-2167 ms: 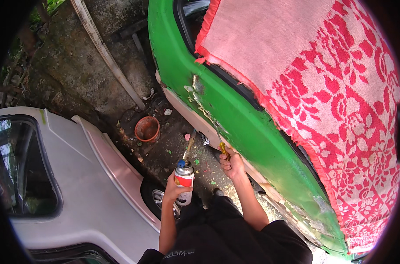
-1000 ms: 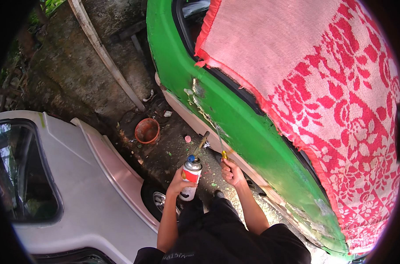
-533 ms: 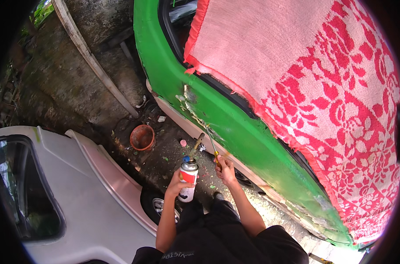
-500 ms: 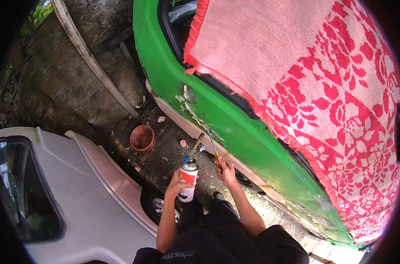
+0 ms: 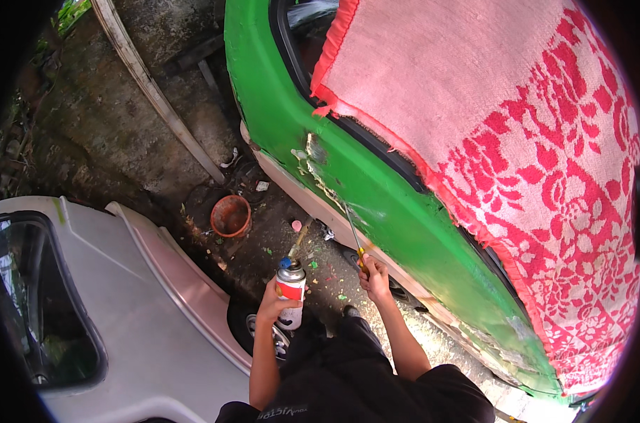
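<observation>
My left hand [image 5: 272, 303] is wrapped round a blowtorch's gas can [image 5: 291, 290], white and red, held roughly upright. Its torch head has a blue knob [image 5: 286, 262] and a brass nozzle [image 5: 301, 237] that points up toward the car's lower edge, apart from the panel. In my right hand [image 5: 377, 278] is a screwdriver [image 5: 352, 225] with a yellow handle and a long thin shaft. The shaft's tip reaches the lower end of a strip of peeled, cracked paint [image 5: 318, 176] on the green car body [image 5: 404, 222]. Whether it touches cannot be made out.
A red-and-pink floral cloth [image 5: 475, 127] covers the green car's upper side. At the left stands a pale grey car [image 5: 151, 310] with a dark window. An orange-brown pot [image 5: 231, 216] sits on the littered ground between them. A long pale beam [image 5: 151, 88] leans beyond.
My left hand has drawn the blowtorch left, its nozzle now farther from the green panel. The screwdriver stays by the peeled paint. The whole view has shifted slightly.
</observation>
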### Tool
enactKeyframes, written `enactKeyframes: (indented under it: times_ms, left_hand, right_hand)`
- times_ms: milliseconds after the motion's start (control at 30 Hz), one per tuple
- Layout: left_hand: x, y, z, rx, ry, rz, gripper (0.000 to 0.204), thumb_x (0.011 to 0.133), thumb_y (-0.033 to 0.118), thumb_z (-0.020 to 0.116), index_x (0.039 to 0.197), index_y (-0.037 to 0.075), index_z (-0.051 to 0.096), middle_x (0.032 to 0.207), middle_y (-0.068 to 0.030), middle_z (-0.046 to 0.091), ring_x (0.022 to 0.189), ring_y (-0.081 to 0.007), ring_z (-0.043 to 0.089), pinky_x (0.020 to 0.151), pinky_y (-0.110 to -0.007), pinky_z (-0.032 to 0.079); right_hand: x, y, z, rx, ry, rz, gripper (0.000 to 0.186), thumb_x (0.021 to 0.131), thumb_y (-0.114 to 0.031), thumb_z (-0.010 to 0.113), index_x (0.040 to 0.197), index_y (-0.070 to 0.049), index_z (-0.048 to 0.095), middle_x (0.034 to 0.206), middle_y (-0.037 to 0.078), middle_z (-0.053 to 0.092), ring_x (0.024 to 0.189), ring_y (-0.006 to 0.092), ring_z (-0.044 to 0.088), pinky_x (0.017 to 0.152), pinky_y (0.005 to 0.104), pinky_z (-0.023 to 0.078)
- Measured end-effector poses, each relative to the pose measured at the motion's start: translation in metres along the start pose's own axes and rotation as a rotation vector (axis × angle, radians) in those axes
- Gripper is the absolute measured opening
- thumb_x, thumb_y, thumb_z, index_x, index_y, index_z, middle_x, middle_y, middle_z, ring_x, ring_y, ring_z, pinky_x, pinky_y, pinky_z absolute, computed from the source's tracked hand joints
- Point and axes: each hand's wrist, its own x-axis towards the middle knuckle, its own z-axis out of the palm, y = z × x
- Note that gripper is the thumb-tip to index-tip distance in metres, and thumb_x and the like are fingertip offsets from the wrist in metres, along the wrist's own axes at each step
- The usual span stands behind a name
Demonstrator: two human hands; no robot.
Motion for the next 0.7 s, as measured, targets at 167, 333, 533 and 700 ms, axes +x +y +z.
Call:
enactKeyframes:
  times_ms: [167,333,533,700]
  left_hand:
    - [-0.01,0.006,-0.002,-0.005,0.022,0.012,0.067,0.056,0.001,0.083,0.12,0.0,0.061,0.103,-0.0132,0.072,0.084,-0.0227,0.072,0.079,-0.038,0.06]
    - [-0.018,0.009,-0.002,-0.005,0.023,0.017,0.067,0.056,0.001,0.083,0.119,0.0,0.061,0.102,-0.0132,0.072,0.084,-0.0227,0.071,0.079,-0.038,0.059]
    - [-0.016,0.012,0.001,-0.023,0.006,0.026,0.066,0.056,0.0,0.083,0.118,0.0,0.061,0.104,-0.0137,0.072,0.085,-0.0228,0.072,0.08,-0.038,0.06]
    - [-0.016,0.016,0.001,0.011,-0.015,0.01,0.066,0.056,0.0,0.083,0.118,0.0,0.062,0.104,-0.0138,0.072,0.085,-0.0228,0.072,0.08,-0.038,0.06]
  right_hand:
    - [0.005,-0.004,0.009,-0.017,-0.007,-0.012,0.039,0.106,-0.043,0.058,0.097,-0.005,0.061,0.059,-0.002,0.04,0.042,0.0054,0.029,0.039,0.0231,0.02]
    - [0.002,0.005,-0.002,0.012,0.012,0.034,0.04,0.106,-0.044,0.059,0.097,-0.005,0.062,0.059,-0.001,0.041,0.042,0.0056,0.03,0.038,0.0229,0.021]
    - [-0.002,0.006,0.001,0.122,-0.03,0.05,0.041,0.106,-0.045,0.058,0.099,-0.004,0.061,0.058,-0.001,0.041,0.039,0.0067,0.028,0.038,0.0237,0.021]
    - [0.013,0.001,0.015,0.05,-0.011,0.021,0.041,0.105,-0.045,0.059,0.099,-0.005,0.061,0.058,-0.002,0.041,0.039,0.0062,0.029,0.038,0.0233,0.021]
